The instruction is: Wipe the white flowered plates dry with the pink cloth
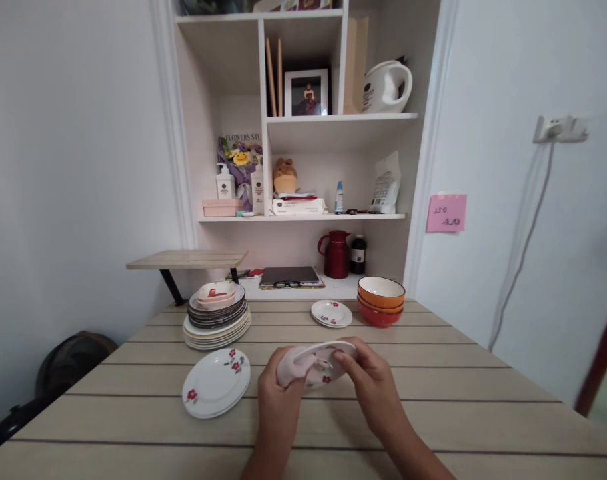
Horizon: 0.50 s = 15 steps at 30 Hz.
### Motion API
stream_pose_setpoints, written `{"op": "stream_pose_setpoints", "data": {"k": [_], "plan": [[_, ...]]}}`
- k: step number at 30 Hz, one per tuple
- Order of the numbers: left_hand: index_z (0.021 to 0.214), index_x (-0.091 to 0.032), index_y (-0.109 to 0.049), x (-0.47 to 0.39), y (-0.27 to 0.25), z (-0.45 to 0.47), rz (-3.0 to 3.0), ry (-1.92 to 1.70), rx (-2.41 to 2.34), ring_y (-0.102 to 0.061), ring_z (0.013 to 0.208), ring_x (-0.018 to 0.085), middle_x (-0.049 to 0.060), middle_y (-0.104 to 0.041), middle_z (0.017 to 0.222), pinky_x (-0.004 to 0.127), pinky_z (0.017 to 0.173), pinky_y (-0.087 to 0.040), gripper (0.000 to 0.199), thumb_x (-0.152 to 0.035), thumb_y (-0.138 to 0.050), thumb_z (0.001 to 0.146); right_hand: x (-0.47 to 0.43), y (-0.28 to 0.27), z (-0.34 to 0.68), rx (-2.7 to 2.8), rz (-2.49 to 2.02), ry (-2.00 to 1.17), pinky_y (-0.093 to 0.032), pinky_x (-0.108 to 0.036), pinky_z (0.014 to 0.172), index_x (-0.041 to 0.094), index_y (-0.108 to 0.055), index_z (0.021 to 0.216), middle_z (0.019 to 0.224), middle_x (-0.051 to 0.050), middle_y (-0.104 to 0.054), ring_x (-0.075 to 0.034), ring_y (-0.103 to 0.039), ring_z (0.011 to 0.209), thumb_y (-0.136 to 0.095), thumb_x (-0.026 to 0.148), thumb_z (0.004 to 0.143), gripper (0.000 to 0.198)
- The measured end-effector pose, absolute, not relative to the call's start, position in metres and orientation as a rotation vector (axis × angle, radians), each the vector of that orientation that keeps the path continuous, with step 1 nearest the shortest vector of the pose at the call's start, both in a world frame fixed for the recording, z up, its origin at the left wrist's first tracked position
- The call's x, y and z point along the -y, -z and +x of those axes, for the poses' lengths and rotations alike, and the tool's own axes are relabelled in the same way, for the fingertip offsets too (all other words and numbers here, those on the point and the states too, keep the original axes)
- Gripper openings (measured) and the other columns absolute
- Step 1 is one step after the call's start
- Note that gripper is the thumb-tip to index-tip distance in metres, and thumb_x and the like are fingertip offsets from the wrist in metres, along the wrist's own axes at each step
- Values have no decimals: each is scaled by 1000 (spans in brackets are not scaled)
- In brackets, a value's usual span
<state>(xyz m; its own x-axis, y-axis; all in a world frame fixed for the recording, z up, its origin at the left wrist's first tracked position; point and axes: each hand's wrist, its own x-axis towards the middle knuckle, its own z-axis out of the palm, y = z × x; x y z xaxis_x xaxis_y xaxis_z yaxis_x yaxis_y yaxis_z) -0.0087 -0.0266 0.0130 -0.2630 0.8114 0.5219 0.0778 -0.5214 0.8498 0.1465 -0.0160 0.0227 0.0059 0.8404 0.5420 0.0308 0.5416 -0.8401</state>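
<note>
Above the front middle of the table, a small white plate point(313, 383) with red flowers is held tilted between both hands. My left hand point(282, 387) is closed round its left side, with a pale pink cloth point(296, 365) pressed against the plate. On the opposite side my right hand point(366, 370) pinches the rim, thumb on the face and fingers behind. Larger flowered plates point(216, 383) lie stacked to the left of my hands. Behind them sits a pair of small flowered plates point(331, 312). The plate's underside and some fingers are hidden.
A tall stack of plates point(217, 327) topped by small dishes stands at the left, by a raised wooden stand point(188, 259). Orange and red bowls point(381, 303) are nested at the back right. A red jug point(336, 255) and a laptop point(289, 276) sit behind the table.
</note>
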Motion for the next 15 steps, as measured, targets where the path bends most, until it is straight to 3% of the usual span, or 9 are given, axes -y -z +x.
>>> {"op": "stream_pose_setpoints", "data": {"k": [5, 9, 11, 15], "plan": [[91, -14, -71, 27, -16, -4, 1247, -1797, -1091, -69, 80, 23, 8, -76, 86, 29, 73, -54, 27, -33, -71, 72, 17, -21, 138, 1182, -710, -1057, -44, -25, 66, 19, -67, 92, 80, -1, -65, -16, -54, 72, -65, 39, 82, 22], [89, -13, -71, 26, -14, -4, 1158, -1801, -1127, -70, 80, 24, 10, -76, 87, 31, 73, -54, 30, -36, -72, 71, 14, -18, 134, 1161, -715, -1217, -48, -29, 67, 19, -64, 106, 86, -4, -67, -19, -58, 73, -63, 42, 83, 32], [89, -13, -71, 25, -12, -4, 1170, -1788, -1149, -70, 80, 24, 10, -76, 87, 31, 73, -54, 29, -36, -70, 73, 13, -17, 135, 1239, -780, -1115, -49, -32, 69, 20, -62, 109, 91, -5, -68, -21, -60, 77, -60, 41, 85, 32], [89, -16, -70, 22, -4, -8, 1513, -1832, -1202, -67, 79, 24, 7, -73, 85, 33, 71, -53, 17, -22, -61, 76, 12, -17, 141, 1436, -899, -476, -50, -37, 83, 23, -58, 118, 115, -8, -64, -25, -62, 98, -61, 29, 83, 36]]}}
